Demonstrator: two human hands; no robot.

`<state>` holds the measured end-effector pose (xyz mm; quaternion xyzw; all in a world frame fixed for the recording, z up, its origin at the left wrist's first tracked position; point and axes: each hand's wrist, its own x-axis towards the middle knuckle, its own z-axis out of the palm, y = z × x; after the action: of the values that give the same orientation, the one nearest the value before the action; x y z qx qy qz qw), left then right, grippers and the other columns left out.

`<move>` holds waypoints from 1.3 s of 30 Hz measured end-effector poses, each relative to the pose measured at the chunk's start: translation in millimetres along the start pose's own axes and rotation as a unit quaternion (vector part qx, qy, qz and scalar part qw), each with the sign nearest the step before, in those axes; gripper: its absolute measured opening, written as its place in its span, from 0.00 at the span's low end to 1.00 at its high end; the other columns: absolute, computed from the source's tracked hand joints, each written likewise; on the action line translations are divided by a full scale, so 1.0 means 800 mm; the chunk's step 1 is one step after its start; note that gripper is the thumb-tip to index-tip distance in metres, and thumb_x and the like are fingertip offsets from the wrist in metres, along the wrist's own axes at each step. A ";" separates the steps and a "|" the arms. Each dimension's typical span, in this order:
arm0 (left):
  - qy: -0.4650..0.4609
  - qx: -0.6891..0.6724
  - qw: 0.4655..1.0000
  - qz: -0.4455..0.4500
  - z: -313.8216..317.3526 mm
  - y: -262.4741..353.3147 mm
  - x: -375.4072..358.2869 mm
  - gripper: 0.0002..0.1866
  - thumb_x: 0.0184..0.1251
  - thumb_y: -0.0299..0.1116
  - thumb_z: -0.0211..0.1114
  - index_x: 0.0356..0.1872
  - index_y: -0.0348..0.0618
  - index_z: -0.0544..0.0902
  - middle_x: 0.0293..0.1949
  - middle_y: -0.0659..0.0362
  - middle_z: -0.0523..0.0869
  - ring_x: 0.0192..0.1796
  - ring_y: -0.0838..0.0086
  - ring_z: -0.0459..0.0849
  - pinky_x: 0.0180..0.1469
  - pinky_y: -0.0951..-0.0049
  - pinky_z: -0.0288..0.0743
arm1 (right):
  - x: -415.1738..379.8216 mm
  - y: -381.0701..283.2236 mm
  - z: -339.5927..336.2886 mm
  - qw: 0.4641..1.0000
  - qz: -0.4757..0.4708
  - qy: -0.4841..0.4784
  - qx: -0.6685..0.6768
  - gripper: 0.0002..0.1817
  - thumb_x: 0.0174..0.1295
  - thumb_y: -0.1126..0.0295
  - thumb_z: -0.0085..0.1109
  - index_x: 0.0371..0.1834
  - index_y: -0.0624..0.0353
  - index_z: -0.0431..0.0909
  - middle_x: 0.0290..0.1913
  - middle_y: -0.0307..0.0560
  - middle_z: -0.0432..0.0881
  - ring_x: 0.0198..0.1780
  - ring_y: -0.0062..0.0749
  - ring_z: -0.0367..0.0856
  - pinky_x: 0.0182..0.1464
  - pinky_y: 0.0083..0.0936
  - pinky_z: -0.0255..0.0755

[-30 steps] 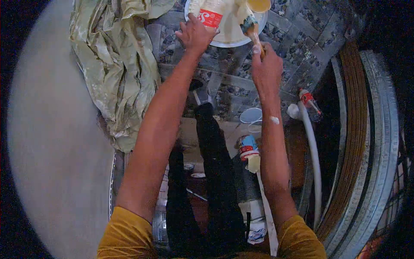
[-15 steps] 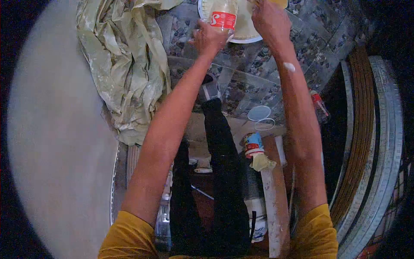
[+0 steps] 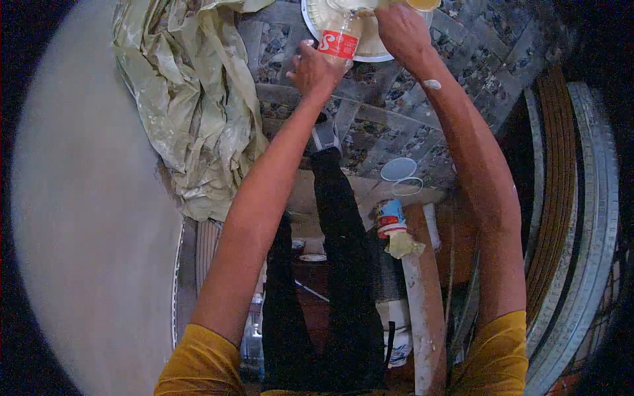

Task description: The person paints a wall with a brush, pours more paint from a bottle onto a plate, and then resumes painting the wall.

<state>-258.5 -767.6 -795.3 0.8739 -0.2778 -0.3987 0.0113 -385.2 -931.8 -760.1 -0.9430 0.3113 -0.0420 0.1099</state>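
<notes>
My left hand [image 3: 317, 69] is wrapped round a clear plastic bottle [image 3: 338, 45] with a red label. The bottle stands over the near side of a white round bucket [image 3: 375, 58] holding cream-coloured paste. At the bottle's upper end, my right hand [image 3: 403, 33] is closed on a paste-coated tool [image 3: 356, 5] whose kind I cannot tell. A yellow-orange round thing [image 3: 424, 3] sits beyond the right hand at the top edge. White paste spots show on the left fingers and the right forearm.
A crumpled, stained sheet [image 3: 198, 112] lies on the left of the patterned tile floor [image 3: 370, 125]. Below are two clear round lids [image 3: 398, 169] and a blue-red can [image 3: 390, 218] with a cream rag [image 3: 404, 245]. Curved metal strips [image 3: 588, 198] stand at right.
My right hand has moved down and slightly left, and its elbow has swung outward. The bottle has dropped a little, with my left hand still round it.
</notes>
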 end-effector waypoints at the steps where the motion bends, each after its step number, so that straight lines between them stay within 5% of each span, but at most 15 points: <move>1: -0.001 0.000 1.000 0.001 -0.003 0.000 -0.005 0.50 0.40 0.56 0.77 0.60 0.40 0.62 0.54 0.46 0.78 0.62 0.50 0.71 0.61 0.39 0.57 | -0.004 0.006 -0.001 0.995 0.031 -0.093 0.022 0.10 0.59 0.69 0.53 0.38 0.63 0.79 0.31 0.59 0.81 0.34 0.52 0.81 0.36 0.43 0.75; 2: -0.008 0.003 1.000 0.007 -0.006 -0.001 -0.010 0.50 0.40 0.55 0.78 0.61 0.41 0.61 0.54 0.47 0.79 0.62 0.50 0.71 0.61 0.40 0.58 | -0.002 0.006 -0.007 0.980 0.062 -0.186 0.044 0.12 0.58 0.66 0.54 0.39 0.62 0.79 0.37 0.61 0.83 0.40 0.58 0.82 0.42 0.47 0.77; 5: -0.009 0.028 0.999 0.014 -0.012 0.000 -0.020 0.51 0.39 0.54 0.79 0.62 0.42 0.60 0.54 0.48 0.79 0.62 0.51 0.70 0.60 0.41 0.59 | -0.013 -0.006 -0.036 0.961 0.139 -0.239 0.029 0.11 0.56 0.67 0.55 0.37 0.61 0.80 0.36 0.59 0.83 0.40 0.57 0.83 0.42 0.48 0.77; 12: 0.022 0.041 0.998 0.035 -0.021 -0.011 -0.021 0.51 0.38 0.53 0.79 0.62 0.42 0.61 0.53 0.46 0.79 0.61 0.51 0.71 0.60 0.43 0.58 | -0.070 0.022 -0.007 0.908 0.297 -0.266 0.131 0.14 0.59 0.61 0.54 0.35 0.60 0.83 0.38 0.55 0.85 0.40 0.57 0.83 0.42 0.45 0.78; 14: 0.023 0.038 0.998 0.040 -0.027 -0.013 -0.019 0.51 0.39 0.53 0.79 0.62 0.41 0.61 0.54 0.46 0.79 0.61 0.51 0.71 0.60 0.42 0.57 | -0.087 0.023 0.000 0.865 0.367 -0.289 0.180 0.17 0.63 0.58 0.57 0.47 0.57 0.83 0.40 0.56 0.85 0.37 0.52 0.84 0.40 0.42 0.77; 18: 0.028 0.030 0.998 0.048 -0.029 -0.016 -0.015 0.51 0.39 0.54 0.78 0.62 0.41 0.60 0.53 0.45 0.78 0.60 0.49 0.71 0.60 0.41 0.57 | -0.138 0.019 0.069 0.808 0.434 -0.198 0.347 0.20 0.63 0.55 0.58 0.48 0.60 0.83 0.32 0.43 0.83 0.29 0.35 0.80 0.32 0.32 0.73; 20: 0.036 0.019 0.997 0.061 -0.027 -0.021 -0.015 0.51 0.39 0.54 0.78 0.62 0.41 0.60 0.53 0.45 0.78 0.60 0.49 0.72 0.59 0.41 0.57 | -0.143 0.007 0.074 0.713 0.509 -0.207 0.435 0.19 0.64 0.55 0.58 0.45 0.60 0.83 0.26 0.33 0.75 0.23 0.22 0.68 0.26 0.24 0.65; 24: 0.051 0.000 0.996 0.075 -0.033 -0.019 -0.014 0.51 0.39 0.54 0.78 0.62 0.41 0.60 0.53 0.45 0.78 0.59 0.50 0.73 0.58 0.41 0.59 | -0.192 0.018 0.145 0.740 0.423 -0.213 0.477 0.16 0.67 0.57 0.55 0.45 0.57 0.81 0.24 0.32 0.73 0.21 0.18 0.63 0.25 0.21 0.61; 27: 0.067 -0.011 0.994 0.080 -0.033 -0.020 -0.015 0.51 0.40 0.55 0.78 0.62 0.42 0.59 0.53 0.46 0.78 0.59 0.50 0.72 0.58 0.41 0.59 | -0.190 -0.005 0.147 0.620 0.520 -0.179 0.559 0.14 0.70 0.60 0.50 0.47 0.58 0.77 0.25 0.33 0.74 0.22 0.19 0.64 0.27 0.21 0.63; 29: 0.062 -0.023 0.994 0.083 -0.030 -0.026 -0.010 0.51 0.40 0.55 0.78 0.62 0.42 0.59 0.52 0.46 0.78 0.59 0.50 0.72 0.58 0.42 0.59 | -0.176 -0.029 0.104 0.419 0.564 -0.124 0.701 0.15 0.71 0.60 0.47 0.51 0.58 0.74 0.27 0.34 0.75 0.25 0.19 0.67 0.28 0.20 0.63; 30: 0.057 -0.037 0.994 0.084 -0.028 -0.028 -0.009 0.51 0.40 0.55 0.78 0.62 0.43 0.59 0.52 0.46 0.78 0.59 0.50 0.72 0.58 0.42 0.59 | -0.183 -0.033 0.109 0.418 0.565 -0.122 0.701 0.15 0.71 0.60 0.47 0.51 0.58 0.74 0.27 0.34 0.75 0.25 0.19 0.67 0.28 0.20 0.63; 32: 0.058 -0.046 0.993 0.092 -0.027 -0.031 -0.008 0.51 0.40 0.54 0.78 0.62 0.43 0.58 0.52 0.45 0.78 0.59 0.50 0.72 0.58 0.42 0.59 | -0.194 -0.046 0.112 0.304 0.591 -0.020 0.747 0.15 0.71 0.60 0.47 0.51 0.60 0.73 0.27 0.35 0.73 0.25 0.21 0.67 0.27 0.21 0.64; 35: 0.050 -0.045 0.993 0.092 -0.029 -0.028 -0.014 0.51 0.41 0.53 0.78 0.63 0.43 0.58 0.53 0.45 0.77 0.58 0.50 0.72 0.58 0.42 0.60 | -0.221 -0.052 0.098 0.236 0.538 0.021 0.809 0.17 0.71 0.59 0.45 0.49 0.61 0.74 0.21 0.33 0.69 0.20 0.20 0.66 0.25 0.20 0.64; 39: 0.058 -0.025 0.991 0.121 -0.017 -0.025 -0.006 0.50 0.42 0.52 0.78 0.63 0.42 0.59 0.53 0.45 0.77 0.58 0.50 0.72 0.57 0.41 0.60 | -0.243 -0.049 0.078 0.277 0.514 -0.011 0.812 0.19 0.70 0.58 0.41 0.46 0.63 0.75 0.16 0.31 0.63 0.15 0.19 0.60 0.21 0.18 0.61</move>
<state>-242.1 -751.1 -787.1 0.8551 -0.3702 -0.3496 0.0973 -509.1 -773.9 -813.7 -0.0122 0.5355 -0.1980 0.8209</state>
